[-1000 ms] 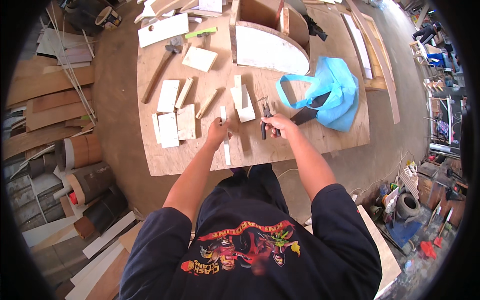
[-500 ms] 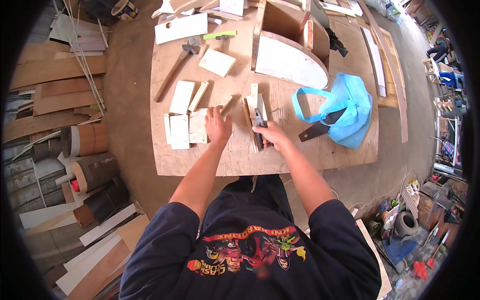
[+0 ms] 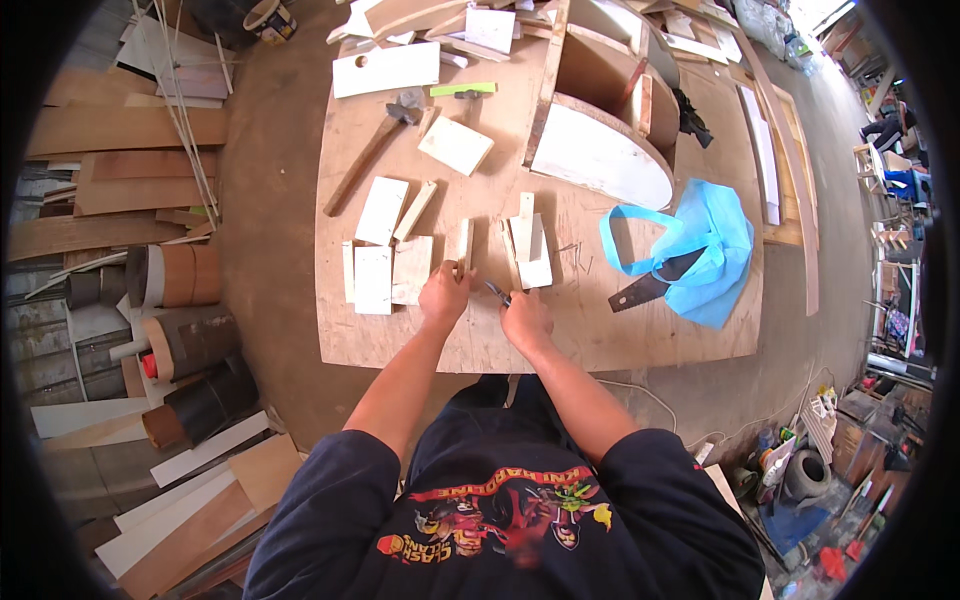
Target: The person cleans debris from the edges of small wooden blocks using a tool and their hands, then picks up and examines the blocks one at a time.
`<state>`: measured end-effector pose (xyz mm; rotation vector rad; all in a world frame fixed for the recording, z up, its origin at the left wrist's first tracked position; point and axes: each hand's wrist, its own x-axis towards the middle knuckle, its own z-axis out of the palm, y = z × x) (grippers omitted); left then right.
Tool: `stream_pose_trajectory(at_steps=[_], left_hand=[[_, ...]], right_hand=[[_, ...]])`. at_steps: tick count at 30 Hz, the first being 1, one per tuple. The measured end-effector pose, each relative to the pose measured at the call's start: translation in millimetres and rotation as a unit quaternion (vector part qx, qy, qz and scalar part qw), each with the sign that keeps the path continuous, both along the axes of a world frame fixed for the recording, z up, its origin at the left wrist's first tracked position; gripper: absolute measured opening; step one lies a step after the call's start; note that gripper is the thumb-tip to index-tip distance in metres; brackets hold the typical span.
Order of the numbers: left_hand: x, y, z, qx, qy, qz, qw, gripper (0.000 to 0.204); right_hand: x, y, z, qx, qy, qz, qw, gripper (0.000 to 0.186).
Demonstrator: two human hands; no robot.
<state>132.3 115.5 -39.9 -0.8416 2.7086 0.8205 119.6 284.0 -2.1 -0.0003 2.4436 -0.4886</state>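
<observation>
My left hand [image 3: 444, 296] is closed round the lower end of a narrow wooden strip [image 3: 466, 240], which points away from me. My right hand [image 3: 527, 320] grips pliers [image 3: 497, 292], their jaws angled toward the left hand and a small gap short of it. Just beyond the right hand lies a white-faced block [image 3: 537, 255] with a wooden strip [image 3: 525, 225] resting over it. Several loose nails [image 3: 577, 256] lie to the right of that block. Left of my left hand are a pale wood block [image 3: 412, 265] and white-faced blocks [image 3: 373, 280].
A hammer [image 3: 365, 160] lies at the left, near a lime-green strip [image 3: 462, 89]. A curved wooden cabinet piece [image 3: 600, 165] stands at the back. On the right a blue cloth bag [image 3: 715, 260] partly covers a handsaw [image 3: 640, 293]. Wood offcuts [image 3: 400, 20] heap at the far edge.
My left hand has come nearer to me and now grips the strip. The right hand with the pliers has moved nearer and leftward, off the block. The view has shifted slightly.
</observation>
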Motion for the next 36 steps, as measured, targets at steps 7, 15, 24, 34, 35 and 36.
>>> stream_pose_trajectory(at_steps=[7,15,24,34,35,36], left_hand=[[-15,-16,3,-0.059,0.128,0.011,0.990,0.038],[-80,-70,22,-0.159,0.027,-0.006,0.987,0.044],[-96,-75,28,-0.199,-0.085,-0.055,0.975,0.035],[35,-41,49,-0.036,0.192,-0.312,0.930,0.021],[53,-33,44,-0.027,0.188,-0.342,0.920,0.020],[61,-22,39,-0.022,0.189,-0.343,0.920,0.020]], right_hand=[[-23,-20,-5,-0.110,0.109,-0.031,0.987,0.023],[-37,-9,2,-0.241,0.048,-0.038,0.969,0.035],[-14,23,-15,-0.306,-0.037,-0.059,0.950,0.037],[-1,81,12,-0.295,-0.140,-0.034,0.945,0.036],[4,87,16,-0.280,-0.205,-0.047,0.937,0.034],[14,98,5,-0.315,-0.207,-0.052,0.925,0.030]])
